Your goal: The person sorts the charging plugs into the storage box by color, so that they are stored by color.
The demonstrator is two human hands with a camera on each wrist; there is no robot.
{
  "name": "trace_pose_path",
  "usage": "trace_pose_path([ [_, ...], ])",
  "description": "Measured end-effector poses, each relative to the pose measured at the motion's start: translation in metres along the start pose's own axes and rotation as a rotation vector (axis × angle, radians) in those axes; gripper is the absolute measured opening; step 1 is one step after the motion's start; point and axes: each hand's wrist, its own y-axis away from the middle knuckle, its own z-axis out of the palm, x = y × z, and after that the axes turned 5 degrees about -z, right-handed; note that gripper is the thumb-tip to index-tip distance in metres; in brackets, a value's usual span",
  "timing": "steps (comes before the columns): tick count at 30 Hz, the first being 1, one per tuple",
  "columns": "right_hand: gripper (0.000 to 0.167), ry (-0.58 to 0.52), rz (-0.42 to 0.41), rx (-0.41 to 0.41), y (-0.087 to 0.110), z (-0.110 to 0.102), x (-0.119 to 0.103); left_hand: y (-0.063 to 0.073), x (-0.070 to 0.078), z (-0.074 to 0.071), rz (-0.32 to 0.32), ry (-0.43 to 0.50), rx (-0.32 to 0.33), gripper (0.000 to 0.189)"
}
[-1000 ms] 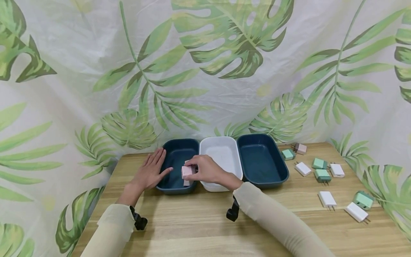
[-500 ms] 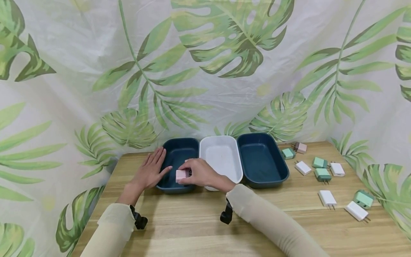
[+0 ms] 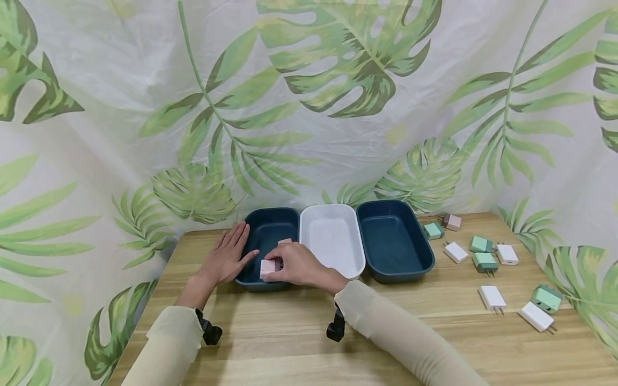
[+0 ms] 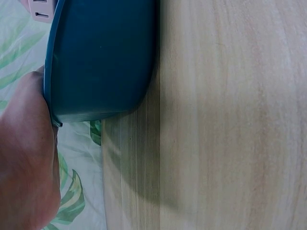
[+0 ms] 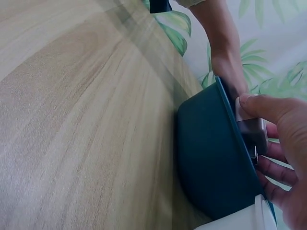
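My right hand pinches a pink charger plug between thumb and fingers, over the front part of the left dark blue tray. In the right wrist view the charger shows a darker grey-brown half and a metal prong, close to the tray's rim. Another pink piece shows behind my right hand inside that tray, partly hidden. On the tray's left rim rests my left hand, fingers straight and thumb over the inside. The left wrist view catches the slotted pink charger face above the tray wall.
A white tray and a second dark blue tray stand in a row to the right. Several white, green and pink chargers, among them a white one, lie on the wooden table at right. A leaf-patterned cloth hangs behind.
My right hand has moved left and a little nearer the tray's front with the pink charger. The pink piece behind it shows more from behind the hand. My left hand has stayed put.
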Motion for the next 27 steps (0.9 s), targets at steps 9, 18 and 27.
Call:
trace_pose_path([
  [9, 0.044, 0.045, 0.013, 0.01, -0.0004, 0.0051, -0.0012, -0.0003, 0.0008, 0.001, -0.008, 0.01, 0.002, 0.083],
  [18, 0.047, -0.045, 0.04, 0.051, 0.001, 0.0066, 0.0013, -0.0009, 0.0006, 0.0024, -0.006, 0.005, 0.012, 0.084],
  [27, 0.047, -0.207, 0.053, 0.069, 0.0047, 0.0013, 0.0032, -0.0002, -0.0002, 0.0019, -0.007, 0.023, -0.003, 0.084],
])
